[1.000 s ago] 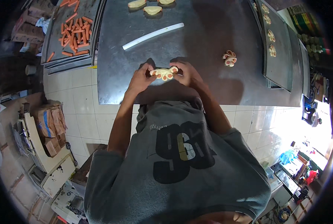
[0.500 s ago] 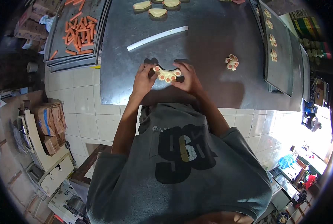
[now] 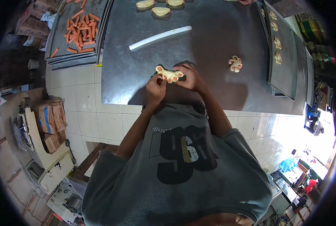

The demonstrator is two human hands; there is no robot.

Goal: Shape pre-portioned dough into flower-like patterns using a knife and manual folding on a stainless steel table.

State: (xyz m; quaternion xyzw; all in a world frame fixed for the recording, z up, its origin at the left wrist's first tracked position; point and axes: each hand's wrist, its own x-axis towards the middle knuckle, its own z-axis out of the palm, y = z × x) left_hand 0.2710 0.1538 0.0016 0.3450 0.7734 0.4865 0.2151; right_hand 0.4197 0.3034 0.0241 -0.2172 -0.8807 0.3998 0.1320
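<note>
A strip of pale dough with sausage slices (image 3: 169, 76), fanned out in a curve, is between my hands just above the near part of the dark metal table (image 3: 213, 37). My left hand (image 3: 155, 90) grips its lower left side, fingertips on a slice. At the right end, my right hand (image 3: 190, 78) pinches the dough between thumb and fingers. To the right lies a finished-looking flower of dough and sausage (image 3: 235, 64). Beyond my hands rests a white stick (image 3: 160, 37), slightly curved in this view.
Sausages (image 3: 81, 32) lie heaped on a stacked tray (image 3: 58, 30) at the left. Dough-wrapped pieces (image 3: 161, 11) sit at the far side. Several dough flowers (image 3: 277, 42) stand on a tray (image 3: 284, 71) at the right. Another person's hand (image 3: 246, 1) shows at the far edge.
My left hand has moved from the dough's upper left end down to its lower left side. The right hand keeps its hold. The other person's hand shows more at the far edge.
</note>
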